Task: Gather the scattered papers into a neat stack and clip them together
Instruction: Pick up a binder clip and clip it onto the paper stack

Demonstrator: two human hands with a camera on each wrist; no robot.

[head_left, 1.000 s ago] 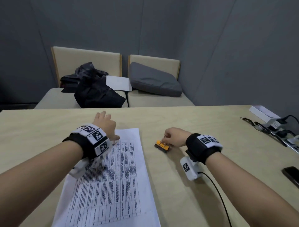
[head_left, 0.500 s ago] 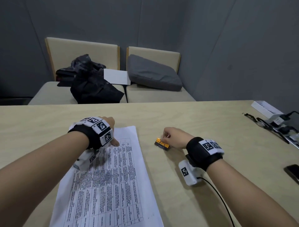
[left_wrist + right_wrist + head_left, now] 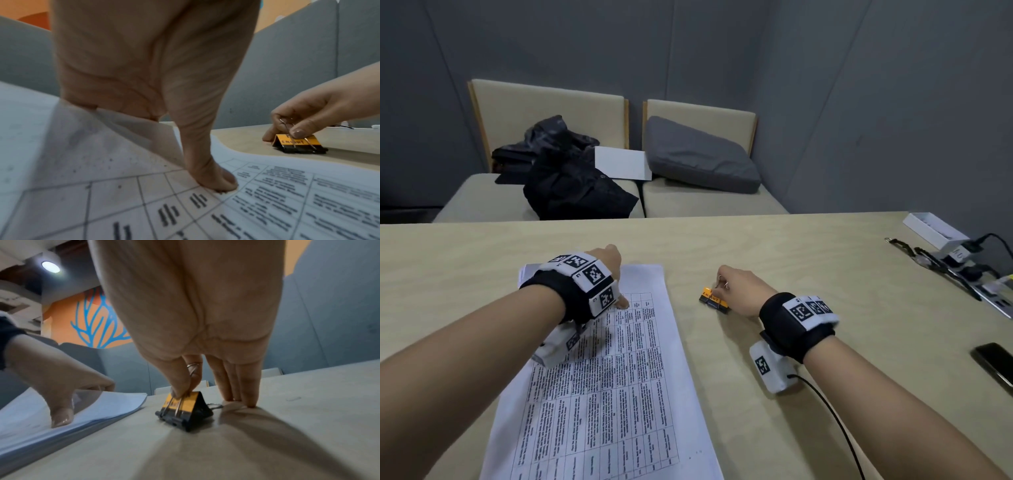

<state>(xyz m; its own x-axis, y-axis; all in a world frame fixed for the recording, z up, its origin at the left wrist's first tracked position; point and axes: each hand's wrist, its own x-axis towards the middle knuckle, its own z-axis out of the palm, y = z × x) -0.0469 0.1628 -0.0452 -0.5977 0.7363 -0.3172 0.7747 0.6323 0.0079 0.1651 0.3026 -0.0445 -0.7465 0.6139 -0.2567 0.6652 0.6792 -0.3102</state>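
Note:
A stack of printed papers (image 3: pixel 602 377) lies lengthwise on the wooden table (image 3: pixel 791 246), left of centre. My left hand (image 3: pixel 609 270) grips its far end: the thumb (image 3: pixel 213 178) presses on the top sheet and the fingers reach under the raised corner (image 3: pixel 144 138). An orange and black binder clip (image 3: pixel 714 299) sits on the table to the right of the papers. My right hand (image 3: pixel 736 291) pinches the clip's wire handle (image 3: pixel 180 400) between thumb and forefinger. Its other fingertips (image 3: pixel 246 402) touch the table beside the clip.
A black phone (image 3: pixel 996 366) lies near the table's right edge. A white box (image 3: pixel 935 229) and a tangle of cables (image 3: pixel 962 270) sit at the far right. Beyond the table are two seats with dark clothes (image 3: pixel 571 185) and a grey cushion (image 3: pixel 698 154).
My left hand has shifted a little to the left at the papers' far end, and a corner now sticks out beside the wrist. The right hand stays on the clip.

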